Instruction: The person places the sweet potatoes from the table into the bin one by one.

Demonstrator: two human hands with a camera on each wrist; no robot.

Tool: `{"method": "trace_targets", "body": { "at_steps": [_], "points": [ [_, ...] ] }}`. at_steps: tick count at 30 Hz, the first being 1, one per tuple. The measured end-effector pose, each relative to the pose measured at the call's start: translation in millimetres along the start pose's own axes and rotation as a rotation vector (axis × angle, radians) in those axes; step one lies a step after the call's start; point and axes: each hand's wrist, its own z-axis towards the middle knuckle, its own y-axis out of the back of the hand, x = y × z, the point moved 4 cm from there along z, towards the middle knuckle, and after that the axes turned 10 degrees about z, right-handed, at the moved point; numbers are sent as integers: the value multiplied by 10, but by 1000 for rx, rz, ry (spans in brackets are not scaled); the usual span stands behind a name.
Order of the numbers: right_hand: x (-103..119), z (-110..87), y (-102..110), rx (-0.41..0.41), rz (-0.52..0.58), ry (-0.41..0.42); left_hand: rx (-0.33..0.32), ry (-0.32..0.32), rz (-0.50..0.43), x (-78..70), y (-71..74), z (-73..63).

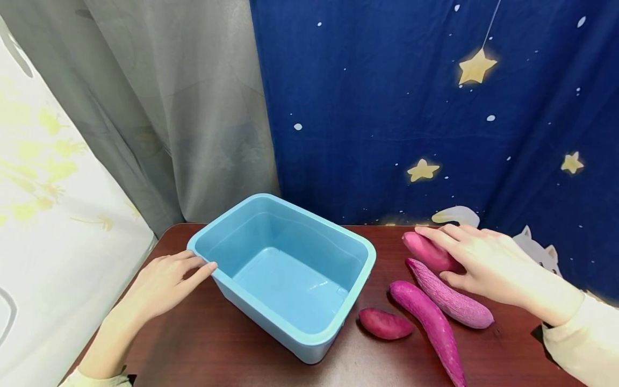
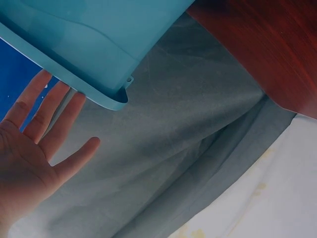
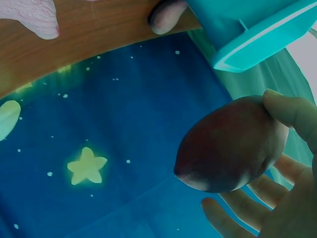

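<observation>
In the head view a light-blue plastic bin [image 1: 295,290] stands on the brown table. My left hand [image 1: 166,282] rests on its left rim, fingers nearly straight; the left wrist view shows several fingertips [image 2: 59,85] touching the bin rim [image 2: 74,82]. On the right, my right hand [image 1: 483,263] grips a plump reddish-purple sweet potato [image 1: 432,252]. Thumb and fingers hold this sweet potato [image 3: 230,146] in the right wrist view. Nearer me lie a long rough pink-purple vegetable [image 1: 452,298], a long smooth magenta one [image 1: 427,320] and a small red sweet potato [image 1: 386,324].
The wooden table [image 1: 217,344] ends behind the bin at a grey curtain [image 1: 213,107] and a dark-blue curtain [image 1: 367,107] with stars. A white panel with yellow prints [image 1: 48,188] stands at the left. The small sweet potato lies close beside the bin's right side.
</observation>
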Motion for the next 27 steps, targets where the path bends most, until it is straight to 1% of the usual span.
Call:
{"method": "trace_targets", "body": {
  "at_steps": [12, 18, 27],
  "points": [
    [81, 259, 128, 6, -12, 9, -9, -7, 12, -24, 3, 7],
    [111, 384, 130, 17, -1, 9, 4, 6, -6, -25, 5, 0],
    [167, 599, 99, 52, 35, -23, -3, 3, -4, -26, 11, 1]
  ]
}}
